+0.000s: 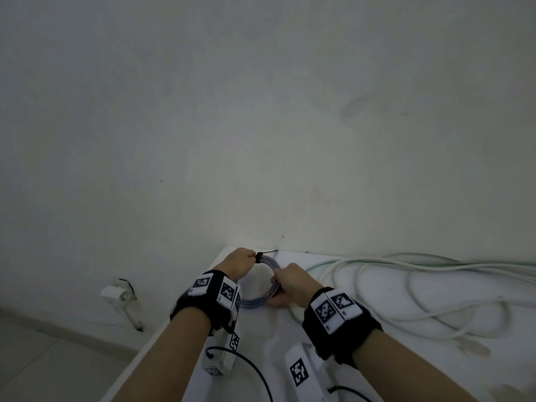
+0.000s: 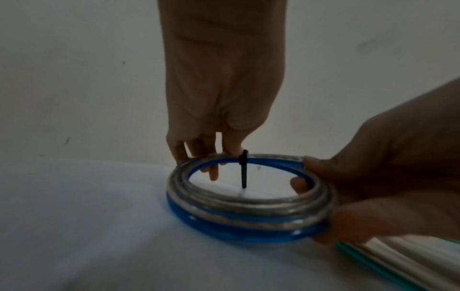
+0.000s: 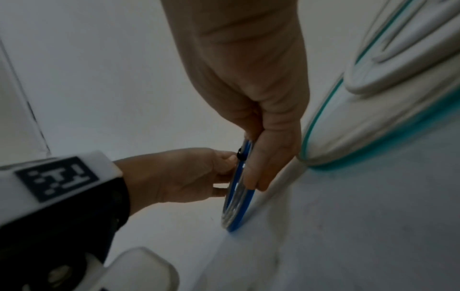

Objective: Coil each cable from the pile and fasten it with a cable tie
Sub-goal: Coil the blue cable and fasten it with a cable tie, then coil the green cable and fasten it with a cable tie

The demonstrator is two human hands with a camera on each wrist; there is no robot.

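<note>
A coiled cable (image 1: 253,303), blue and clear, stands tilted on the white table (image 1: 391,367) near its far left corner. A black cable tie (image 1: 265,253) wraps its far rim, tail sticking out to the right. My left hand (image 1: 240,264) pinches the coil's rim right beside the tie head. My right hand (image 1: 290,281) grips the coil's right side. In the left wrist view the tie (image 2: 243,171) crosses the coil (image 2: 236,216), its tail pointing into the ring. In the right wrist view the coil (image 3: 236,206) shows edge-on, my right fingers (image 3: 263,161) lying along it.
A loose pile of white and green cables (image 1: 406,288) spreads over the table to the right, close to my right hand. The wall rises just behind the coil. The table's left edge drops to the floor, and a damaged wall socket (image 1: 120,294) sits at the left.
</note>
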